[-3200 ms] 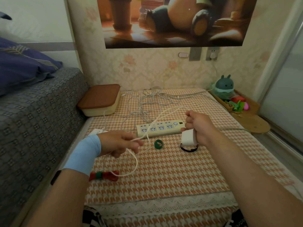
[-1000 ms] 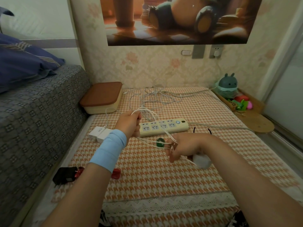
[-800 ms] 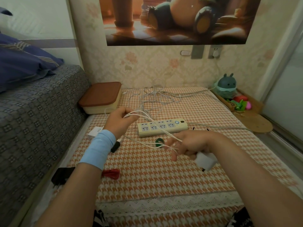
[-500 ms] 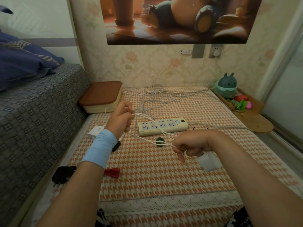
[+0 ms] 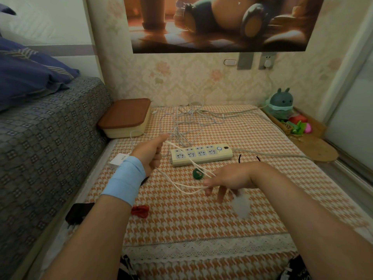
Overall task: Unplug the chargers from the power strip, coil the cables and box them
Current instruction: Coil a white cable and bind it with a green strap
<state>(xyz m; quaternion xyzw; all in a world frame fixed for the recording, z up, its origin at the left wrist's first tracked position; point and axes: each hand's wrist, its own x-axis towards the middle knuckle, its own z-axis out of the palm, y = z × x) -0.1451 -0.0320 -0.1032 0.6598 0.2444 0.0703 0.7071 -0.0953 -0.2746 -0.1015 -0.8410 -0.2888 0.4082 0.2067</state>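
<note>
Left hand (image 5: 150, 153) grips the white cable (image 5: 193, 186) in a fist; right hand (image 5: 228, 178) pinches its loops; the power strip (image 5: 201, 154) lies just beyond.

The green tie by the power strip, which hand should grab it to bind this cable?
Right, probably. The green tie lies just beside the right hand, whose lower fingers hang free while it pinches the white cable. The left hand is farther off, fisted round the loops.
</note>
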